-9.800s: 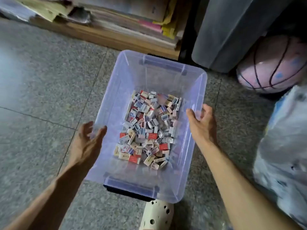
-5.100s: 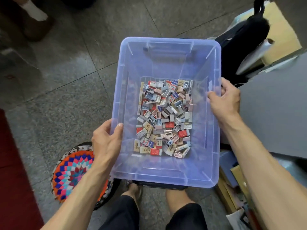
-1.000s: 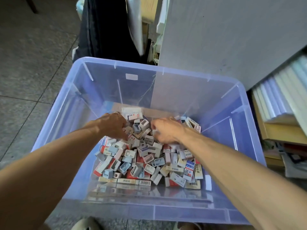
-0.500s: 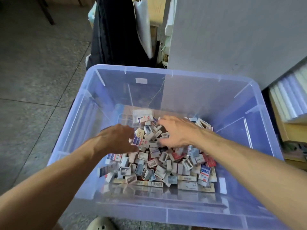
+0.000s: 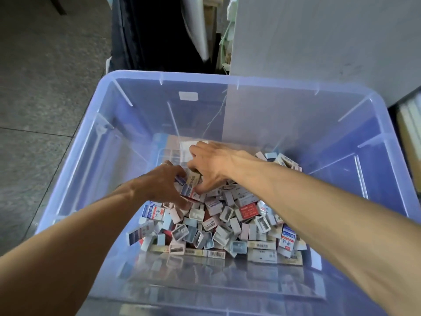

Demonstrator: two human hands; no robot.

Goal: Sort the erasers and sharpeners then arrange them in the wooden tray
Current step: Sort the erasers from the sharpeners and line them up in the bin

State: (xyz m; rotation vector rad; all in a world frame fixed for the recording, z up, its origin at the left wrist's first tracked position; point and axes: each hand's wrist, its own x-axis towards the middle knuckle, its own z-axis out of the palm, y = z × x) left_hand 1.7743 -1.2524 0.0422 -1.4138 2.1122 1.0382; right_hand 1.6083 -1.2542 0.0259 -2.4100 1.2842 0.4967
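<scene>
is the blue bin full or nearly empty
Far from full: the bin holds one pile of erasers and sharpeners on its floor, walls bare above.

Grey stone-tile floor (image 5: 41, 87), black fabric (image 5: 155, 33), grey cabinet (image 5: 319, 37)

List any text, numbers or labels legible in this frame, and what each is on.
"2B": on a small white eraser by the right forearm.
Barcode, digits unreadable: on a long eraser at the pile's near edge.
Blue and red eraser wrappers: printed characters, too blurred to read.
White sticker on the bin's far wall: blank or illegible.
</scene>
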